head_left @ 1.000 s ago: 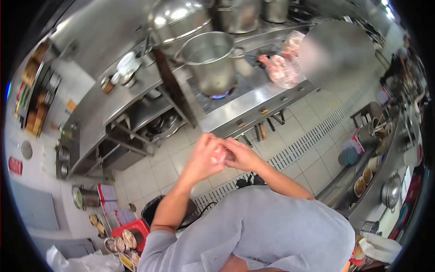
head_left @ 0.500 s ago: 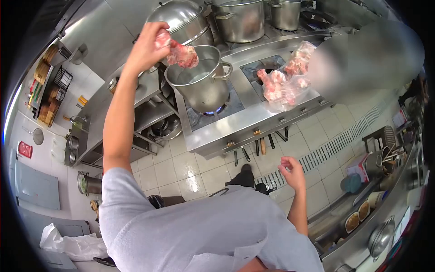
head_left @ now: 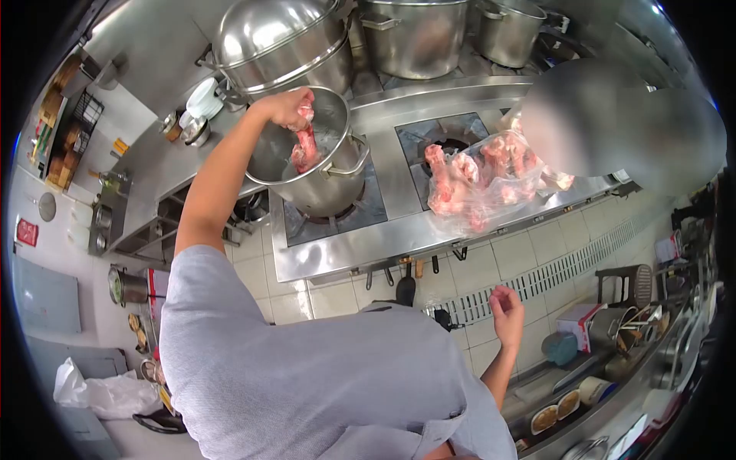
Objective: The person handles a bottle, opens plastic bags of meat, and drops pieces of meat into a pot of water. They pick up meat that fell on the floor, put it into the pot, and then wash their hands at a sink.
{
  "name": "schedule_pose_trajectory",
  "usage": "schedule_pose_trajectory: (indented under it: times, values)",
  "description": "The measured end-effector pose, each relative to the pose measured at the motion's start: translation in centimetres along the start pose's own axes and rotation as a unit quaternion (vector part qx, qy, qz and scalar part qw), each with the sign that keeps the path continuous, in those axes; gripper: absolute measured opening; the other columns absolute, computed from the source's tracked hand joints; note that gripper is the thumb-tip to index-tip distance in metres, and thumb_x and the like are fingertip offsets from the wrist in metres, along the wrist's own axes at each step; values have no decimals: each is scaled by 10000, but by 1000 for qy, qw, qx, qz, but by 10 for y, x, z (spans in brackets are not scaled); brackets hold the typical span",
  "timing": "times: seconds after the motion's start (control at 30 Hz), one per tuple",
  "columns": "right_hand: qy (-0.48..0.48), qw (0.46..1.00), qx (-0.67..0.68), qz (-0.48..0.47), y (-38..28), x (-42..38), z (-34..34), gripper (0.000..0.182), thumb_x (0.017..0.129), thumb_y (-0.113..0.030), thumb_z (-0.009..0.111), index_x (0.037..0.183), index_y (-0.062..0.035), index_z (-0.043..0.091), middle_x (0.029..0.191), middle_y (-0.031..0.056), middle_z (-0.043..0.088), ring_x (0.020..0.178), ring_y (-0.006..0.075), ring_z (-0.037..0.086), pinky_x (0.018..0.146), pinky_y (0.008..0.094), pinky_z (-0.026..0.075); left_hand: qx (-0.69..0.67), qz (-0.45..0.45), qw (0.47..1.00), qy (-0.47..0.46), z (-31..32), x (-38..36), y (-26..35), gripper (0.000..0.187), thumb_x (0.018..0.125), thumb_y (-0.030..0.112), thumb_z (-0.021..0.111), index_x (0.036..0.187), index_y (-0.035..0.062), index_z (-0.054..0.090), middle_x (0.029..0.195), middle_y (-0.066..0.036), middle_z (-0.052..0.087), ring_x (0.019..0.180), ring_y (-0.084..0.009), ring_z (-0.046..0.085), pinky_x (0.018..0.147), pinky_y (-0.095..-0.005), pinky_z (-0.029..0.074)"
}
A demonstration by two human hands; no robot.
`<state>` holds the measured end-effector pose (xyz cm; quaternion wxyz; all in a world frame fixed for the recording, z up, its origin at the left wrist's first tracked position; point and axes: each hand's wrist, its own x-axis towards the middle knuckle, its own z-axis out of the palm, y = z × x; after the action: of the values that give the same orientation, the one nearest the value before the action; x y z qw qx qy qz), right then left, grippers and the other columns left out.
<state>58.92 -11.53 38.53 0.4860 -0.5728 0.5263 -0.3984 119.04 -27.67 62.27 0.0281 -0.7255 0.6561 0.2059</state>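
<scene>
My left hand [head_left: 290, 109] grips a raw, meaty bone [head_left: 305, 147] by its upper end. The bone hangs down inside a tall steel pot [head_left: 323, 188], which holds liquid. My forearm passes over the pot's left rim. On the stove to the right, several more raw bones [head_left: 452, 180] lie in and around a clear plastic bag [head_left: 506, 192]. My right hand [head_left: 506, 314] is low at my right side, away from the stove, its fingers loosely bent and holding nothing visible.
The pot stands on a burner of the steel stove [head_left: 379, 241]. Behind are a domed steamer [head_left: 268, 38] and large stockpots [head_left: 418, 38]. White bowls [head_left: 203, 98] sit on the left counter. A floor drain grate [head_left: 529, 276] runs behind the stove front. A blurred patch covers the right.
My left hand has lowered the bone from above the rim into the pot. The view has shifted closer to the stove. The blue flame under the pot no longer shows.
</scene>
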Motion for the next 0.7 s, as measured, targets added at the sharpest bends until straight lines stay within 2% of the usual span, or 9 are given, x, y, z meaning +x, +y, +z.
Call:
schedule_pose_trajectory:
  times: [0.1, 0.13, 0.2, 0.37, 0.47, 0.5, 0.53, 0.63, 0.7]
  values:
    - [-9, 1000, 5, 25, -27, 41, -7, 224, 841, 7, 615, 1063, 15, 589, 919, 73, 623, 852, 133, 596, 776, 266, 498, 63, 39, 997, 38, 4, 10, -4, 734, 637, 264, 736, 1257, 32, 419, 1131, -193, 553, 1051, -314, 556, 892, -377, 444]
    - [-8, 1000, -5, -19, -30, 57, -9, 172, 859, -14, 606, 1025, 30, 603, 895, 72, 626, 824, 132, 596, 758, 269, 499, 144, 1, 984, 106, 4, 3, 9, 675, 689, 223, 721, 1269, 44, 426, 1152, -186, 539, 1060, -341, 549, 905, -401, 439]
    - [-25, 997, -43, -55, -47, 96, -11, 153, 857, -16, 605, 1002, 32, 611, 881, 76, 628, 807, 134, 600, 750, 267, 497, 199, 75, 934, 289, 1, -24, 48, 577, 746, 149, 675, 1266, 56, 444, 1179, -151, 528, 1071, -353, 542, 914, -412, 432]
    - [-85, 970, -102, -206, -120, 196, -5, 145, 828, -11, 607, 966, 28, 621, 830, 106, 636, 760, 155, 617, 699, 267, 485, -108, 218, 934, 261, 20, -85, 208, 380, 800, 130, 628, 1168, 63, 562, 1135, -88, 591, 966, -210, 597, 767, -319, 487]
    - [-145, 956, -78, -242, -129, 269, 18, 137, 830, -35, 596, 953, 17, 627, 840, 123, 648, 762, 184, 632, 673, 281, 489, -184, 269, 921, 214, 106, -37, 257, 381, 792, 139, 645, 1155, 60, 561, 1107, -123, 578, 950, -261, 605, 776, -353, 495]
    - [-178, 953, -58, -239, -120, 298, 32, 139, 833, -60, 593, 948, 9, 630, 858, 136, 655, 769, 206, 641, 671, 291, 493, -192, 268, 920, 213, 146, -9, 266, 412, 787, 151, 651, 1172, 51, 544, 1115, -144, 567, 978, -294, 587, 840, -369, 478]
    - [-216, 939, -131, -235, -113, 326, 44, 179, 833, -110, 596, 971, 0, 626, 894, 151, 660, 812, 245, 646, 710, 325, 498, -205, 224, 937, 171, 178, 12, 280, 460, 778, 166, 657, 1201, 45, 525, 1143, -150, 553, 1057, -321, 547, 921, -393, 438]
    - [-278, 870, -377, -156, -90, 367, 79, 394, 775, -293, 640, 1049, -12, 605, 1024, 207, 647, 978, 345, 623, 856, 406, 481, -131, 200, 950, 201, 268, 51, 304, 492, 770, 195, 671, 1214, 48, 519, 1174, -143, 539, 1149, -328, 484, 985, -410, 390]
    - [-328, 823, -427, -181, -73, 378, 96, 611, 668, -396, 711, 1155, -48, 588, 1023, 190, 660, 994, 333, 624, 895, 400, 472, -40, 61, 973, 220, 287, 41, 327, 500, 767, 217, 680, 1216, 64, 521, 1219, -116, 516, 1220, -309, 423, 1027, -466, 346]
